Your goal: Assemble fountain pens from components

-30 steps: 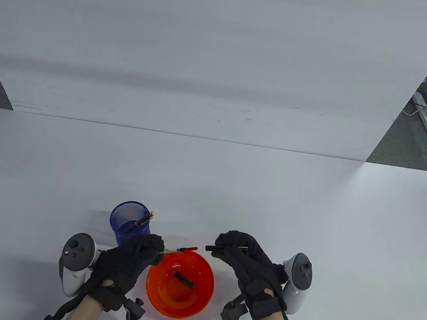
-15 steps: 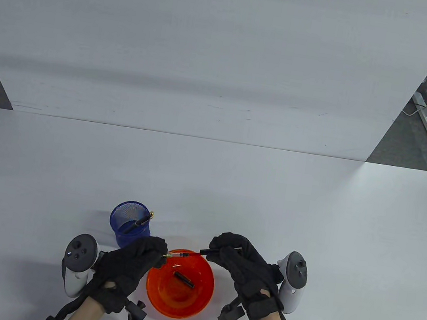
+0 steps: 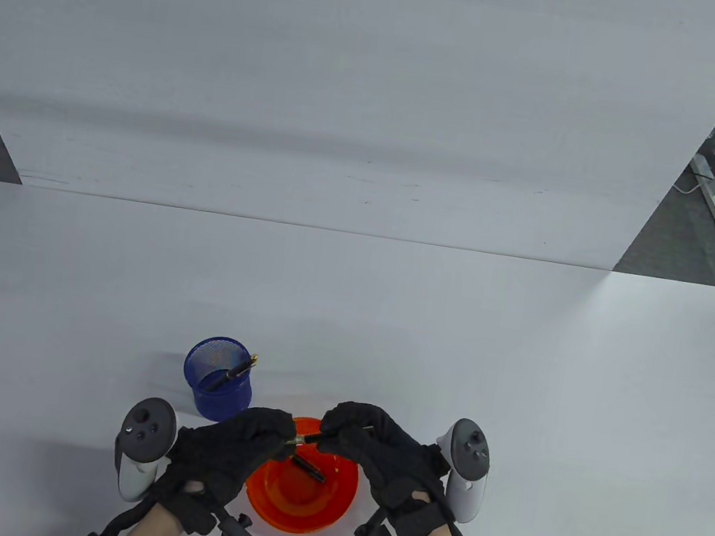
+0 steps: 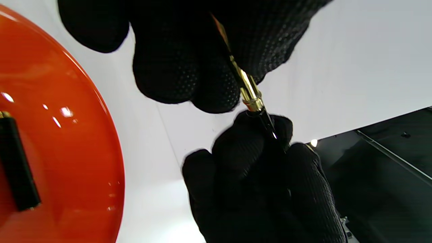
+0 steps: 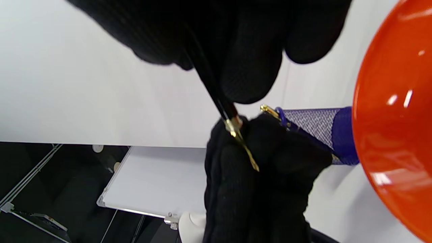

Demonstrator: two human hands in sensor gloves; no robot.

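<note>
My left hand [image 3: 280,434] pinches the gold nib section [image 4: 248,91] of a fountain pen above the orange bowl [image 3: 270,490]. My right hand [image 3: 334,427] grips the black barrel [image 5: 209,87], which butts against the gold ring of the section [image 5: 233,126]. The nib [image 5: 250,159] lies against the left glove. The two hands are almost touching. A black pen part [image 3: 308,469] lies inside the bowl; it also shows in the left wrist view [image 4: 17,168].
A blue mesh cup [image 3: 217,381] with one finished black pen [image 3: 236,371] in it stands just behind my left hand. The bowl sits near the table's front edge. A white wall panel [image 3: 354,113] stands at the back.
My hands have come together over the bowl. The black barrel has slid over the red cartridge that stuck out of the nib section, so the red part no longer shows.
</note>
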